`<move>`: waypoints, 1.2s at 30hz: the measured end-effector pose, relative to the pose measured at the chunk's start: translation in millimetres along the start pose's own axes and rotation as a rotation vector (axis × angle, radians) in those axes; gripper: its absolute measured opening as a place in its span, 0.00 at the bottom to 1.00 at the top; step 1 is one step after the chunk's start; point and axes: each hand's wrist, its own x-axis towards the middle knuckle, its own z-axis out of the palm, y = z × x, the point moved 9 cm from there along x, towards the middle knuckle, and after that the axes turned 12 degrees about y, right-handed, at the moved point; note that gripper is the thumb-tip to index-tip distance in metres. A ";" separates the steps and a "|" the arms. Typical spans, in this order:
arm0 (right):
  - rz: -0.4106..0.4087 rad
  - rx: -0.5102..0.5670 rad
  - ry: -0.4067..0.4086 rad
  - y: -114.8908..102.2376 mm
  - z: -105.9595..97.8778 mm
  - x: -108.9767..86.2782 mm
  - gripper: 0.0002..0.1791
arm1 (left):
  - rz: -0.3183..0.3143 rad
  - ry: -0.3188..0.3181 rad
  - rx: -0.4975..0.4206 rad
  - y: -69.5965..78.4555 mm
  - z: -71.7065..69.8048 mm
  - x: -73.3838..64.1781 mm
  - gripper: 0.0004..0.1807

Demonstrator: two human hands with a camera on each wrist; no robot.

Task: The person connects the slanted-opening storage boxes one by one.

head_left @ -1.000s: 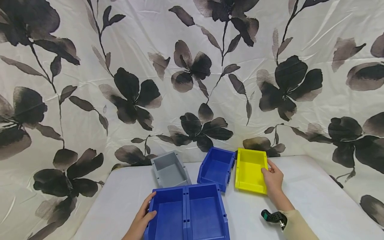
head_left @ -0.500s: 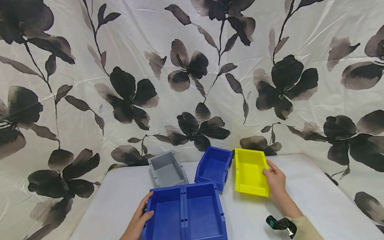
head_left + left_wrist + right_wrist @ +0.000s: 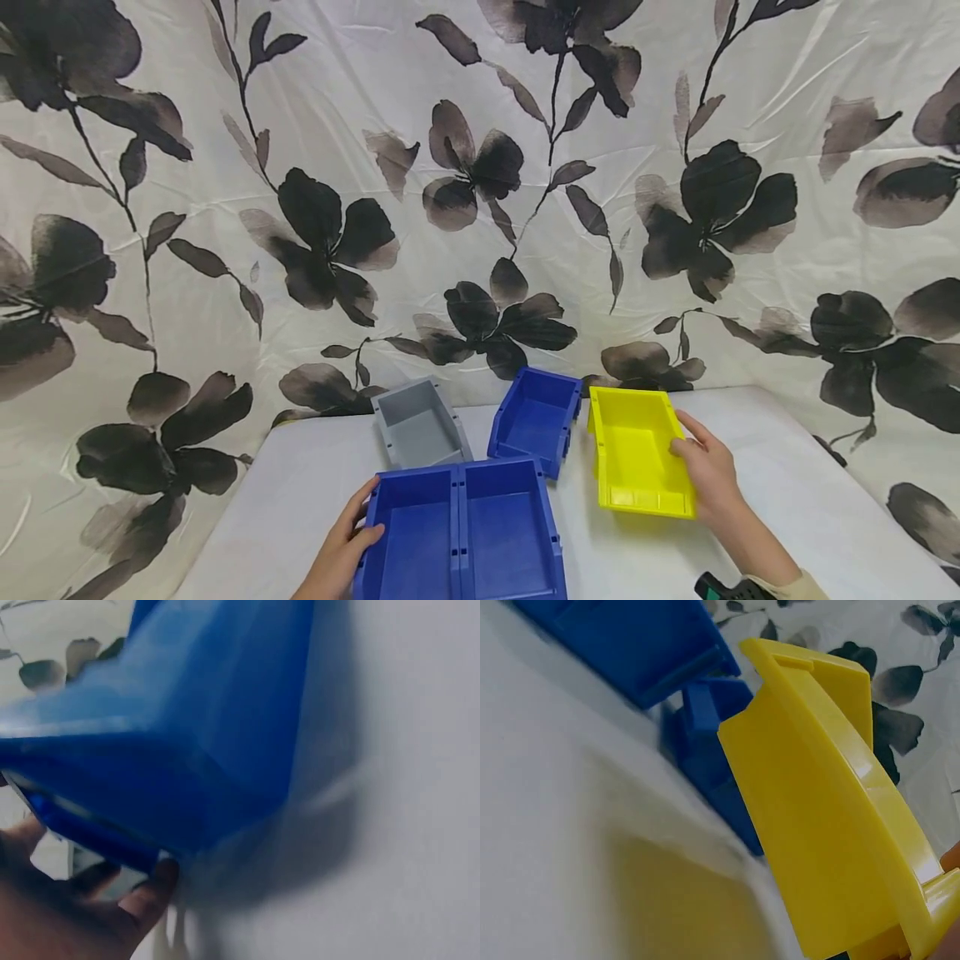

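Note:
Two blue plastic storage bins (image 3: 459, 533) sit side by side, joined, at the front of the table. My left hand (image 3: 339, 546) grips their left rim, thumb on top; the left wrist view shows its fingertips (image 3: 154, 889) against the blue plastic (image 3: 232, 697). A yellow storage bin (image 3: 639, 454) is in my right hand (image 3: 712, 477), held by its right side wall with the thumb over the rim. In the right wrist view the yellow bin (image 3: 802, 817) is tilted and raised off the table, its shadow below. That hand is mostly cut off there.
A grey bin (image 3: 422, 427) stands at the back left, behind the joined pair. A single blue bin (image 3: 537, 419) stands to its right, left of the yellow one. All are on a white-covered table (image 3: 255, 533), backed by a floral cloth (image 3: 480, 167).
My right hand has brought the yellow bin nearer and slightly rightward, away from the back of the table. My left hand keeps its grip on the joined blue bins.

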 end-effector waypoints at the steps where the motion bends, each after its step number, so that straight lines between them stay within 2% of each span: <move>1: 0.008 0.001 -0.012 0.2 -0.3 -2.4 0.38 | 0.002 0.029 0.001 1.3 -1.3 -0.2 0.34; 4: 0.037 0.023 -0.051 0.8 0.4 -10.2 0.39 | 0.016 0.098 0.021 5.5 -3.2 -1.4 0.34; 8: 0.064 0.040 -0.092 0.8 3.5 -21.6 0.39 | 0.039 0.141 0.060 8.4 -3.5 -1.9 0.34; 15: 0.089 0.058 -0.117 2.3 8.4 -37.2 0.40 | 0.001 0.090 0.006 5.5 0.8 -1.8 0.29; 18: 0.101 0.076 -0.135 1.9 11.3 -43.1 0.41 | 0.002 0.090 0.006 5.7 0.2 -1.1 0.28; 22: 0.113 0.097 -0.162 1.4 16.5 -51.6 0.40 | 0.035 0.131 0.049 10.5 -4.3 -1.9 0.28; 25: 0.123 0.110 -0.173 1.5 20.2 -58.1 0.40 | 0.045 0.161 0.116 13.8 -5.8 -3.4 0.30; 29: 0.131 0.113 -0.171 1.0 21.4 -64.0 0.40 | 0.047 0.156 0.186 15.1 -0.3 -4.1 0.33; 36: 0.131 0.114 -0.190 3.0 25.0 -71.3 0.40 | 0.104 0.176 0.178 19.5 0.6 -5.9 0.31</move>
